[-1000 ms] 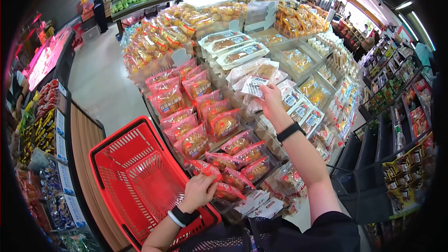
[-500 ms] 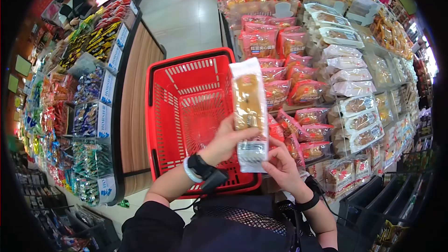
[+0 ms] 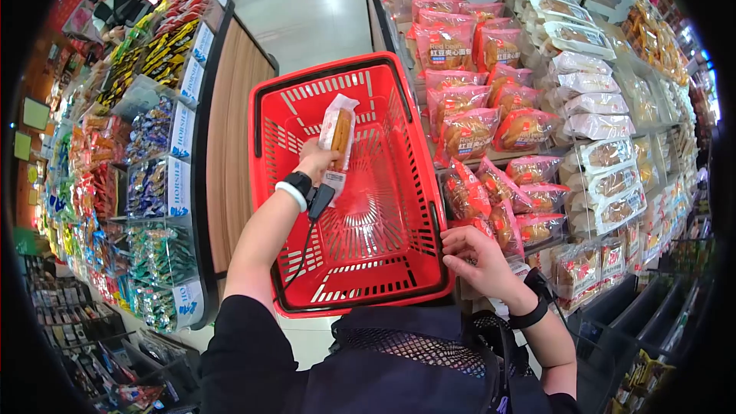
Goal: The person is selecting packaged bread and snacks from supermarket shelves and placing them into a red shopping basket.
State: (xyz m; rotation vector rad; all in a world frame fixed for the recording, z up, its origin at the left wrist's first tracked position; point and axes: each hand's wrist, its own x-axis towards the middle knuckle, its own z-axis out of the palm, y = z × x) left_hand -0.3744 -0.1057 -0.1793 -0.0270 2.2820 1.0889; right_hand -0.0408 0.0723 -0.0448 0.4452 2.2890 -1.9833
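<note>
My left hand (image 3: 313, 161), with a watch and a white band at the wrist, is closed around a long packaged bread (image 3: 342, 134). The clear and white wrapper shows a golden-brown loaf inside. Hand and bread are inside the red shopping basket (image 3: 424, 161), toward its left side. Just outside the basket's right rim, my right hand (image 3: 473, 257) hangs with loosely bent fingers and the thumb apart, nothing visible in it. Close by lie pink packs of red bean bread (image 3: 504, 222) on the shelf.
A tiered bread display (image 3: 606, 119) rises on the right, with white-wrapped loaves (image 3: 613, 192) in clear bins. Bins of wrapped sweets (image 3: 149, 192) line the left side behind a wooden panel (image 3: 238, 107). A person (image 3: 123, 4) stands at the upper left. A tiled aisle (image 3: 307, 8) runs ahead.
The packaged bread moved from in front of me, between both hands, left into the basket with my left hand. My right hand let go of it and stayed at the right.
</note>
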